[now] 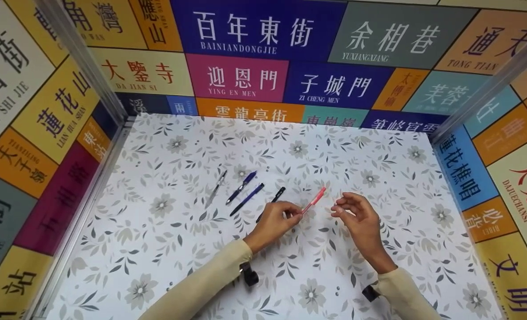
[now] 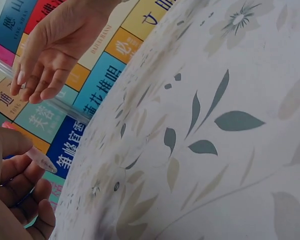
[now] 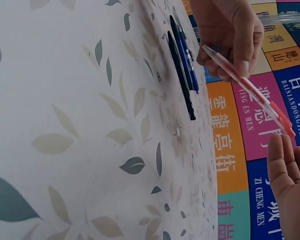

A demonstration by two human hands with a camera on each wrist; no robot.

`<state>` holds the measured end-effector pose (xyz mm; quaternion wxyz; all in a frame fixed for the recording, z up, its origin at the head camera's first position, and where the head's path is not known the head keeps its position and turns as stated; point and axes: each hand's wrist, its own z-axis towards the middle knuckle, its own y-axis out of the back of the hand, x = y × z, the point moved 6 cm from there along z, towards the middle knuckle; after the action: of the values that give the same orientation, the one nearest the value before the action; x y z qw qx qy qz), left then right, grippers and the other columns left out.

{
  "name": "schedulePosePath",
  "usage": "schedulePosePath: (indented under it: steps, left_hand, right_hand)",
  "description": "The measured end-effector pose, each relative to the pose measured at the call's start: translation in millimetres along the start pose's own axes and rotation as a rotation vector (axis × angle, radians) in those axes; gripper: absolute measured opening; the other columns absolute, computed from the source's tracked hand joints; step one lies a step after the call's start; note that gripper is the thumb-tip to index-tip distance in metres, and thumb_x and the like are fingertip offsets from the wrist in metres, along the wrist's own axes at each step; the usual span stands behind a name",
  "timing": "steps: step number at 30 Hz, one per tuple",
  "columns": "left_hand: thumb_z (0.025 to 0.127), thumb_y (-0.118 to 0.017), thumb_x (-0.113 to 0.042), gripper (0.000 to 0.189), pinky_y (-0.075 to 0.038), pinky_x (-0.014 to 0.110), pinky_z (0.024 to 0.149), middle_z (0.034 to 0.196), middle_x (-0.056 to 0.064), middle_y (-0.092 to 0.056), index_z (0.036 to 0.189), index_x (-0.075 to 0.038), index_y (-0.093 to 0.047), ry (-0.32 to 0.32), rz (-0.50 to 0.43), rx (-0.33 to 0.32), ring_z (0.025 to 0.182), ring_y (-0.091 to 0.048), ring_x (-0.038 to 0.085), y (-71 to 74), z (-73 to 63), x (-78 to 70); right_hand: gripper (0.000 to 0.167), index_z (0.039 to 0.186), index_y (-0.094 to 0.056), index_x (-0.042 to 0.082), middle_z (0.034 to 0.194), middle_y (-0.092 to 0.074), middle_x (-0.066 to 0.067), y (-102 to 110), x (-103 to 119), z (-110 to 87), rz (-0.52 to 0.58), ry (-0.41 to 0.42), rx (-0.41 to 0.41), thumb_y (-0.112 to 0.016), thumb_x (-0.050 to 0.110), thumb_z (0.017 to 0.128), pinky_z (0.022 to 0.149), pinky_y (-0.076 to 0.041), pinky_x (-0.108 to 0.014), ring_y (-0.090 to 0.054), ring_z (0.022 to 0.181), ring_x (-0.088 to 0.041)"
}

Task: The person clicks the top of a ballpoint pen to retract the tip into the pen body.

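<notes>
My left hand (image 1: 274,222) pinches a red pen (image 1: 315,198) near its tip end, between thumb and fingers. The pen slants up to the right above the table; its clear barrel and red clip show in the right wrist view, the clip end near the fingers of my right hand (image 3: 290,185). That right hand (image 1: 362,224) is to the right of the pen, fingers loosely bent and holding nothing. Next to my left hand lies a black pen (image 1: 278,194), partly hidden by the hand.
Left of the black pen, a slim dark blue pen (image 1: 247,199), a thicker blue pen (image 1: 241,187) and a clear grey pen (image 1: 216,189) lie roughly side by side. They rest on a white floral tablecloth (image 1: 165,258). Panels with colourful lettering (image 1: 236,78) stand around the table's back and sides.
</notes>
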<state>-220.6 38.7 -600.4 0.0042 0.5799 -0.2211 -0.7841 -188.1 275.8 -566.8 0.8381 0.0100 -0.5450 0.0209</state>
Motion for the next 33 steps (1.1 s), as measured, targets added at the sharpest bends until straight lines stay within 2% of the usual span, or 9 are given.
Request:
schedulePosePath:
  steps: [3,7,13,20,25,33]
  left_hand:
    - [0.095,-0.082,-0.009,0.005,-0.052,0.022,0.072,0.085,0.000,-0.078,0.096,-0.008,-0.086,-0.014,0.084,-0.015,0.077,-0.065,0.006,0.5,0.2,2.4]
    - [0.093,-0.082,-0.011,0.005,-0.053,0.026,0.075,0.084,-0.001,-0.078,0.093,-0.009,-0.086,-0.049,0.246,-0.033,0.080,-0.068,0.014,0.2,-1.1,2.8]
    - [0.094,-0.084,-0.013,0.007,-0.056,0.034,0.079,0.083,0.000,-0.077,0.090,-0.008,-0.085,-0.135,0.462,-0.049,0.083,-0.069,0.020,-3.6,-4.1,1.1]
    - [0.095,-0.084,-0.015,0.007,-0.057,0.037,0.077,0.082,0.001,-0.077,0.092,-0.009,-0.086,-0.173,0.563,-0.054,0.081,-0.069,0.023,-8.0,-2.5,8.6]
    - [0.092,-0.081,-0.011,0.007,-0.056,0.039,0.073,0.077,0.002,-0.075,0.086,-0.009,-0.085,-0.216,0.615,-0.072,0.077,-0.068,0.024,-9.3,-2.0,14.1]
    - [0.092,-0.083,-0.016,0.015,-0.054,0.041,0.070,0.072,0.003,-0.069,0.078,-0.011,-0.081,-0.242,0.716,-0.056,0.076,-0.066,0.025,-12.4,-1.1,20.1]
  right_hand:
    - [0.043,0.139,-0.054,-0.022,0.116,-0.058,-0.041,3,-2,-1.6,-0.025,-0.010,-0.024,-0.068,-0.019,0.098,0.086,-0.065,-0.036,-0.075,0.103,-0.026]
    - [0.040,0.139,-0.059,-0.014,0.117,-0.060,-0.038,6,-5,-3.6,-0.060,-0.028,-0.039,-0.070,-0.015,0.100,0.086,-0.065,-0.034,-0.076,0.103,-0.025]
    - [0.040,0.139,-0.058,-0.015,0.118,-0.060,-0.039,11,-11,-5.1,-0.100,-0.030,-0.034,-0.070,-0.013,0.101,0.087,-0.064,-0.031,-0.075,0.105,-0.024]
    - [0.041,0.141,-0.059,-0.013,0.120,-0.061,-0.037,17,-18,-6.7,-0.125,-0.053,-0.041,-0.070,-0.012,0.101,0.087,-0.063,-0.029,-0.074,0.106,-0.022]
    - [0.041,0.141,-0.059,-0.012,0.121,-0.062,-0.036,21,-22,-8.2,-0.148,-0.077,-0.046,-0.070,-0.010,0.102,0.085,-0.063,-0.028,-0.075,0.106,-0.021]
    - [0.040,0.139,-0.061,-0.010,0.120,-0.064,-0.035,28,-30,-9.7,-0.163,-0.097,-0.066,-0.071,-0.011,0.101,0.083,-0.063,-0.027,-0.074,0.104,-0.022]
